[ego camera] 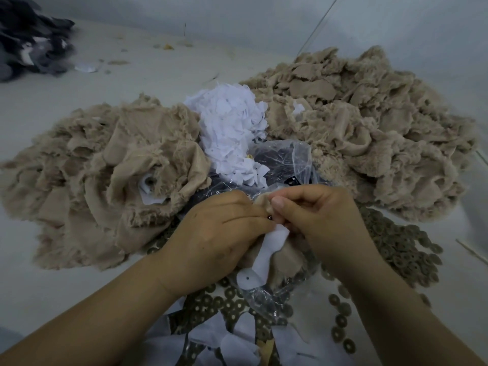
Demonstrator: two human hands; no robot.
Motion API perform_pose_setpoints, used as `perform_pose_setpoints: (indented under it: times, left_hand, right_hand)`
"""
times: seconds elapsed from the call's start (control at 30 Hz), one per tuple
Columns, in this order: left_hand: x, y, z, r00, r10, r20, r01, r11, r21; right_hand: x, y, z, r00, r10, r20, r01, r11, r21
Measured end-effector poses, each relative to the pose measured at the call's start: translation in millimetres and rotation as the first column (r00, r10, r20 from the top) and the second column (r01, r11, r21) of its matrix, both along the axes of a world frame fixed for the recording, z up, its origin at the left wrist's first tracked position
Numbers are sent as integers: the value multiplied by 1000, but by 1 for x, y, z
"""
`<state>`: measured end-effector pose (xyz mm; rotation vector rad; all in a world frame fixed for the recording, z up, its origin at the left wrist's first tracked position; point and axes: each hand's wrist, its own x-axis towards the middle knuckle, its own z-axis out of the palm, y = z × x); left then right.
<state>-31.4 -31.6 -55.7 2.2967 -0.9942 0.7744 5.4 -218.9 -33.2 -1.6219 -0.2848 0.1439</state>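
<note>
Pale grey surface (31,294) carries two heaps of beige plush offcuts, the left heap (105,175) at nine o'clock from the hands and the right heap (369,122) at two o'clock. A pile of white cutouts (232,128) and a clear plastic bag (290,159) lie at twelve, and brownish washers (396,249) are strewn from three to six. The hands meet low in the middle. The left hand (219,233) has curled fingers that seem to pinch a tiny dark eye stud (269,217) at their tips. The right hand (317,220) pinches the plush piece (285,254) between thumb and bent fingers, its white backing piece (266,249) hanging toward six. The plush looks light and limp, so it is best gripped through both layers just beside the stud. The stud seems hard, smooth and easily dropped, so it is best taken by its head.
</note>
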Motion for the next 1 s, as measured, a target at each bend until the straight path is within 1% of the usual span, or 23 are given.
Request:
perform_pose_setpoints:
  times: [0.03,0.1,0.2,0.3,0.37,0.47,0.53,0.63,0.73,0.87,1.0]
  left_hand:
    - [0,0,0,1000,17,2,-17,1000,1]
    - [1,-2,1,998,66,0,-66,998,-9]
    - [3,-3,2,991,127,-33,-128,991,-48]
    - [2,-3,4,981,141,-134,-161,975,-153]
    - [3,-3,6,975,136,-177,-173,962,-212]
    - [3,-2,7,967,146,-210,-194,953,-231]
    - [2,-3,8,958,153,-244,-220,934,-280]
    - [1,-4,8,943,147,-300,-251,905,-344]
    - [3,-3,11,941,153,-303,-240,930,-278]
    - [7,0,11,955,155,-254,-185,978,-99]
    - [11,-2,8,969,147,-197,-152,988,-10]
  right_hand:
    - [0,2,-3,998,-8,62,9,1000,-12]
    - [-1,5,-9,991,-33,129,34,999,-13]
    - [-1,5,-15,964,-63,257,87,993,-82]
    - [-3,3,-18,932,-53,359,95,990,-101]
    - [-4,2,-19,910,-31,413,88,989,-120]
    - [-3,2,-21,834,-9,551,127,976,-177]
    - [-3,3,-21,782,0,624,145,973,-182]
    - [-4,3,-21,729,23,685,150,970,-192]
    - [-4,2,-21,682,52,730,175,957,-232]
    - [-4,2,-25,620,87,780,249,921,-300]
    - [-6,1,-27,626,21,779,303,915,-268]
